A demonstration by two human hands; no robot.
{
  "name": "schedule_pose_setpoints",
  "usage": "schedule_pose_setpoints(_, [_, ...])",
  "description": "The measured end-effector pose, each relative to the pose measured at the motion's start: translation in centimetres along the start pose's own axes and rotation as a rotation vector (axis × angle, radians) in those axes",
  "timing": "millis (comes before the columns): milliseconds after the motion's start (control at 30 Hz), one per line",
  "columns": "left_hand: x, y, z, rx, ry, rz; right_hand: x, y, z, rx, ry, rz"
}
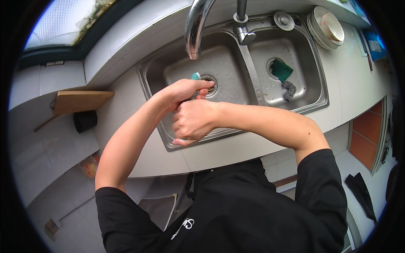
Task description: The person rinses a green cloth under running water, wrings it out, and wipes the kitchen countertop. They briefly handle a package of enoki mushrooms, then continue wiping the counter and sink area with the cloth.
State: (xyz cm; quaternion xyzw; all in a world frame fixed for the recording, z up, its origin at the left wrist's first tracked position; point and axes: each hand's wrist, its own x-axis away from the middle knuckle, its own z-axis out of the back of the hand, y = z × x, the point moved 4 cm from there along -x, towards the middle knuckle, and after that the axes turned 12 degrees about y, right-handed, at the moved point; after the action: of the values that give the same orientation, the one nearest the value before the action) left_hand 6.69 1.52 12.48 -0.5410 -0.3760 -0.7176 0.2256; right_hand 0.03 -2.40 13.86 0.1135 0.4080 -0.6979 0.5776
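A green cloth (196, 76) is gripped in both fists over the larger left basin (227, 57) of a stainless steel sink. My left hand (187, 90) is closed round its upper part, thumb pointing right, and a short end sticks out above. Directly below, my right hand (193, 120) clasps the lower part, with a bit of green showing by the little finger. Most of the cloth is hidden inside the fingers. The drain strainer (210, 86) lies partly behind my left thumb. Above the hands hangs the chrome faucet spout (193, 44); no water stream shows.
In the right basin (297, 47) lie a dark green scouring pad (282, 70) and a steel wool scrubber (289, 91). A drain lid (283, 21) rests on the sink's back rim. Stacked bowls and plates (326, 28) stand right. A wooden cutting board (83, 101) and black container (85, 121) are left.
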Motion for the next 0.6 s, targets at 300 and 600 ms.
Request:
schedule_pose_setpoints(300, [-8.2, -3.7, -2.4, -0.972, 0.219, -0.189, 1.7, 1.8, -8.3, -0.120, -0.570, -0.500])
schedule_pose_setpoints(600, [-13.2, -5.2, -5.9, -1.128, 0.217, -0.156, 8.1, 5.9, -17.8, 0.189, -0.434, -0.993])
